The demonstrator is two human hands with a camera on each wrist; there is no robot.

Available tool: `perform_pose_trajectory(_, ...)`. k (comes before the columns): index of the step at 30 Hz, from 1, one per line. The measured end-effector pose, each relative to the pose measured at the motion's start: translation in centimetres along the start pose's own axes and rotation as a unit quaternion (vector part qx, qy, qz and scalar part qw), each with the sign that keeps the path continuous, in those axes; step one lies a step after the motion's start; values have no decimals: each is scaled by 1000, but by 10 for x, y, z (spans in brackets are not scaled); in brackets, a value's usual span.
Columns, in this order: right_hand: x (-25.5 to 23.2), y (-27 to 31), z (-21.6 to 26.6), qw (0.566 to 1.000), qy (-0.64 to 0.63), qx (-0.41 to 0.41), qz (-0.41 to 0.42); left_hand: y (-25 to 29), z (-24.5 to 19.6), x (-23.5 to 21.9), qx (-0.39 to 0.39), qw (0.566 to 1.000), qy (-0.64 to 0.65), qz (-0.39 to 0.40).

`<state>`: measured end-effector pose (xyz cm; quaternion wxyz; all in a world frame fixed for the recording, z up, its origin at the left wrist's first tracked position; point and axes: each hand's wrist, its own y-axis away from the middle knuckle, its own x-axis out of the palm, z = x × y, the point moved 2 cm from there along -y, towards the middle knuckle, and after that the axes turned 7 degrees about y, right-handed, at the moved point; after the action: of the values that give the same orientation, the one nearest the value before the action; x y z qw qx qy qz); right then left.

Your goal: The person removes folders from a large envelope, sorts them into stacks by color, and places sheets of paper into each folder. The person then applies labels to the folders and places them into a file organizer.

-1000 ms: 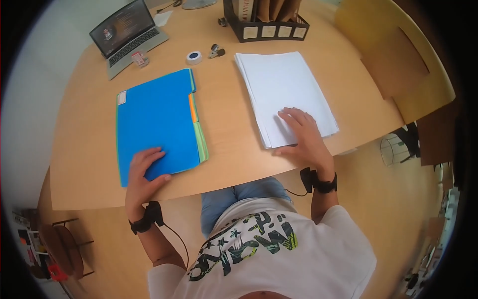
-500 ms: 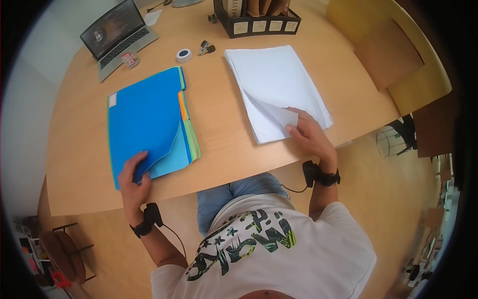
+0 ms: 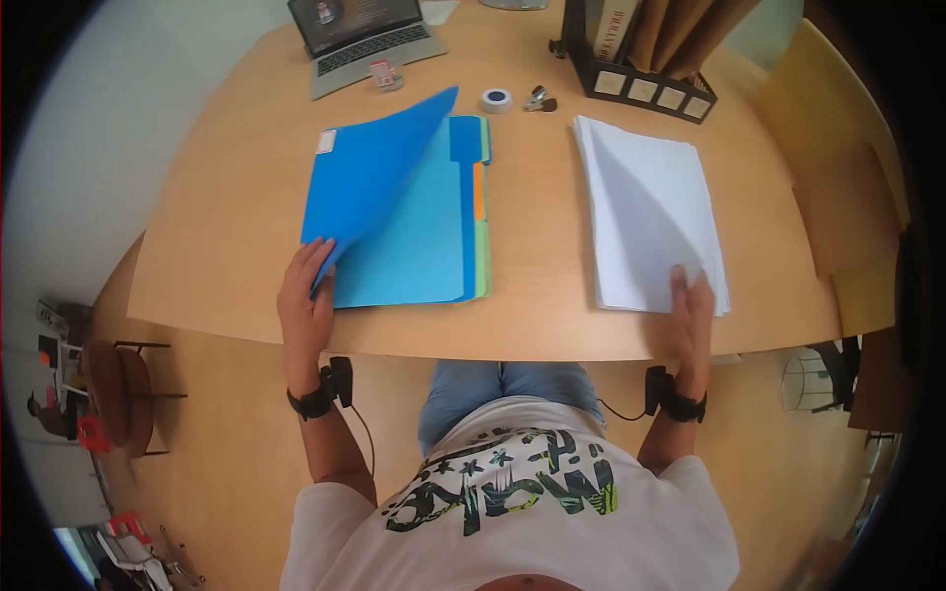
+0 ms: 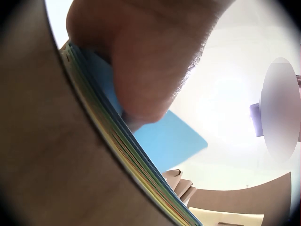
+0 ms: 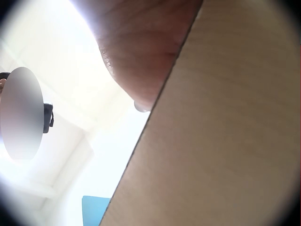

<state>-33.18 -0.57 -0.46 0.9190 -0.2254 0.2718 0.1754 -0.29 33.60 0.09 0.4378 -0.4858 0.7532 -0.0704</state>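
Note:
In the head view my left hand [image 3: 305, 300] grips the lower edge of a blue folder's cover [image 3: 370, 172], thumb opposite fingers. The cover is bent up and leftward, baring a light-blue inside [image 3: 419, 236]. Beneath lie more folders with orange and green edges [image 3: 482, 246], their layered edges [image 4: 127, 146] also visible in the left wrist view. My right hand [image 3: 694, 320] pinches the near right corner of the top sheet [image 3: 641, 217] on a stack of white paper [image 3: 603, 256]. That sheet curves up from its left side; the hand hides part of the near edge.
Behind the folders stand a laptop [image 3: 370, 49] and a small red-and-white packet [image 3: 383, 75]. A white tape roll [image 3: 496, 99] and a clip-like metal tool [image 3: 539, 99] lie farther back. A black file holder [image 3: 641, 89] stands back right, near a yellow chair [image 3: 838, 217].
My left hand has taken hold of the blue cover and lifted it leftward. My right hand has pinched the top sheet's corner and drawn it rightward. The head view has shifted.

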Motion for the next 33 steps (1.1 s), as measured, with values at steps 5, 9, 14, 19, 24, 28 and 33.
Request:
perform_pose_trajectory(5,-10,-5,78,981,-126,-80,-120,13,9,-2,-119,940,225,-228)
perform_pose_trajectory(9,21,-11,140,977,-86,-192,-27,16,18,-5,-135,912,288,-259)
perform_pose_trajectory(14,111,4,214,906,34,-421,38,10,8,0,-97,884,292,-352)
perform_pose_trajectory(19,210,25,232,861,106,-461,189,16,25,0,-124,903,286,-296)
perform_pose_trajectory(24,256,49,239,815,168,-493,252,14,23,1,-101,897,316,-292)
perform_pose_trajectory(28,258,59,240,804,176,-505,258,14,25,3,-94,895,331,-285)
perform_pose_trajectory(33,248,57,233,791,169,-522,270,16,27,4,-113,902,313,-277)
